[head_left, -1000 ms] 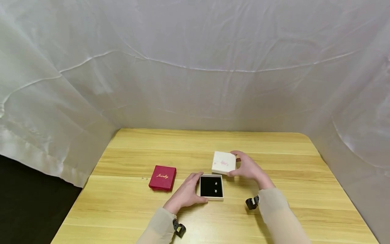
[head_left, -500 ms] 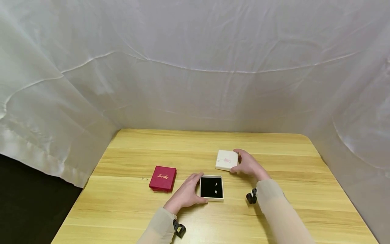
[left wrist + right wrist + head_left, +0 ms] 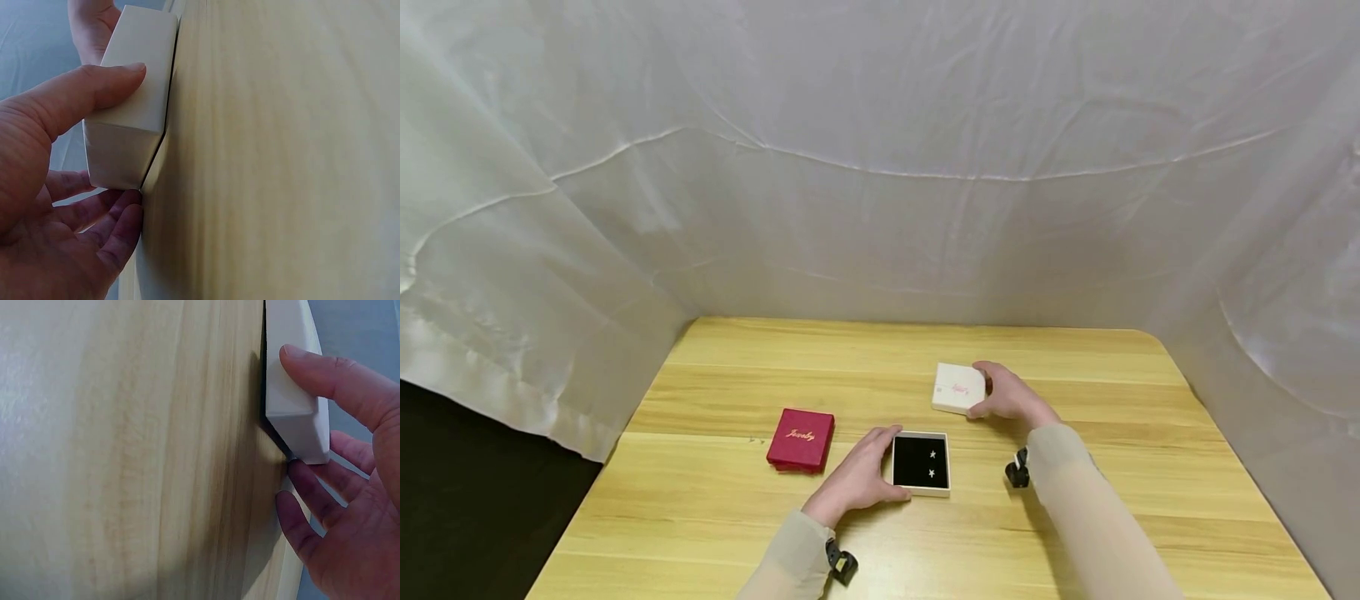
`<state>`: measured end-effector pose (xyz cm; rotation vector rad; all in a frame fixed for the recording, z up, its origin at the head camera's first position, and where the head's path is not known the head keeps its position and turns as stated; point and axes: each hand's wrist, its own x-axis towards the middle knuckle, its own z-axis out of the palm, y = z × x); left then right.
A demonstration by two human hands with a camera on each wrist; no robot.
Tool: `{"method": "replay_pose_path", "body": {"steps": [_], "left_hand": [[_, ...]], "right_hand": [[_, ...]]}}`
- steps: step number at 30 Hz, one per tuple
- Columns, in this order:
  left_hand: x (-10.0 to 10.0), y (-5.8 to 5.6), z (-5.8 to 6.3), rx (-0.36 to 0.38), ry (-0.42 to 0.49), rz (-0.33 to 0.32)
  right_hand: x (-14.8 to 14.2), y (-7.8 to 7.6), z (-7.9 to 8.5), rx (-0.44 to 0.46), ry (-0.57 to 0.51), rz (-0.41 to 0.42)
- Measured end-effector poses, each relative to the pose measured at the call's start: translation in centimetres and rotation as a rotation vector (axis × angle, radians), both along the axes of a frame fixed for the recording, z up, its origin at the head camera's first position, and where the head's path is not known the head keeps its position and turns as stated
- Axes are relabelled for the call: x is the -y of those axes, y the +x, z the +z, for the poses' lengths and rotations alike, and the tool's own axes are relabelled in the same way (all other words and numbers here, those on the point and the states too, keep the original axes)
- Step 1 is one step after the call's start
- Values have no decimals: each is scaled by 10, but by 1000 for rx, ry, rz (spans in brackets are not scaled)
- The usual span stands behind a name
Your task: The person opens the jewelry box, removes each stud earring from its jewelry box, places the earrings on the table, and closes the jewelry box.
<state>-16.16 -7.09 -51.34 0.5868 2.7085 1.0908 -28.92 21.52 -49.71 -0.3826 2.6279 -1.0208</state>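
A white square jewelry box base (image 3: 949, 467) lies on the table, its black insert (image 3: 912, 462) facing up with two small star-shaped earrings (image 3: 932, 472) on the right side. My left hand (image 3: 859, 477) holds this base by its left side, the thumb (image 3: 115, 84) on the near wall and the fingers round the far corner. Farther back and to the right, my right hand (image 3: 1009, 395) grips the white lid (image 3: 957, 385) with pink lettering, top side up. In the right wrist view the lid (image 3: 290, 387) sits low over the wood, thumb on its near side.
To the left of the left hand stands a closed red box (image 3: 801, 439) with gold "Jewelry" lettering. Two tiny items (image 3: 757, 440) lie left of it. The wooden table (image 3: 1075, 358) is bordered by white fabric (image 3: 880, 233) at the back and sides.
My right hand has carried the white lid back and to the right, away from the base, and lowered it toward the table. The left hand stays on the base.
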Motion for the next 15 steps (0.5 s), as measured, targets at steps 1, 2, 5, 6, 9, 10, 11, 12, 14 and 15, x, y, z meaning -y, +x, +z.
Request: {"method": "replay_pose_path", "body": {"steps": [1, 2, 5, 6, 9, 10, 11, 12, 14, 15], "left_hand": [[0, 0, 0, 2, -1, 0], [0, 0, 0, 4, -2, 0], [0, -1, -1, 10, -4, 2], [0, -1, -1, 14, -3, 3], [0, -1, -1, 13, -2, 5], [0, -2, -1, 14, -1, 6], [0, -2, -1, 14, 0, 6], [0, -2, -1, 14, 1, 6], [0, -2, -1, 12, 3, 6], [1, -2, -1, 9, 5, 5]], "right_hand": [[0, -1, 0, 1, -1, 4], [-1, -1, 0, 0, -3, 10], [-1, -2, 0, 1, -6, 17], [-1, -2, 0, 4, -6, 14], [-2, -1, 1, 6, -2, 7], [-1, 0, 1, 3, 1, 4], [-1, 1, 2, 0, 7, -6], [-1, 3, 3, -7, 15, -10], [0, 6, 4, -26, 34, -28], [0, 8, 5, -36, 41, -46]]}}
